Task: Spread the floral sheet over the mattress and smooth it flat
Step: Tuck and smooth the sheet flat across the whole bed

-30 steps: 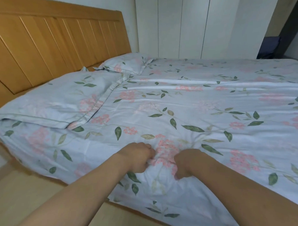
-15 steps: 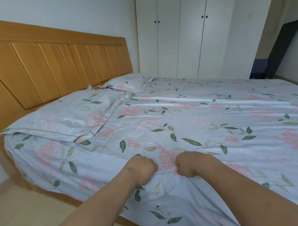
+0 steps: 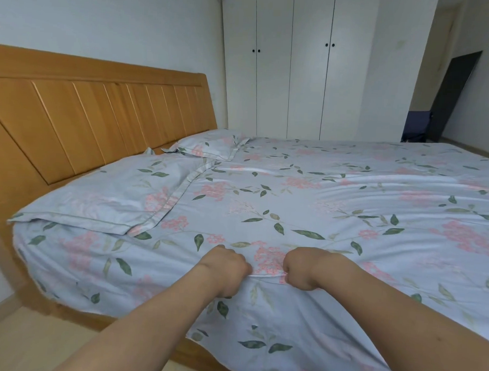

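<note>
Both fists, the left hand point(image 3: 225, 270) and the right hand point(image 3: 304, 269), grip the floral sheet point(image 3: 307, 205) low in the middle of the frame. The sheet covers the whole bed.

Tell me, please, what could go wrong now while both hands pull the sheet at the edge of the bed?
Both the left hand and the right hand grip the floral sheet close together, so a hard pull may bunch a ridge between them. It could also drag the sheet under the near pillow and shift it.
</note>
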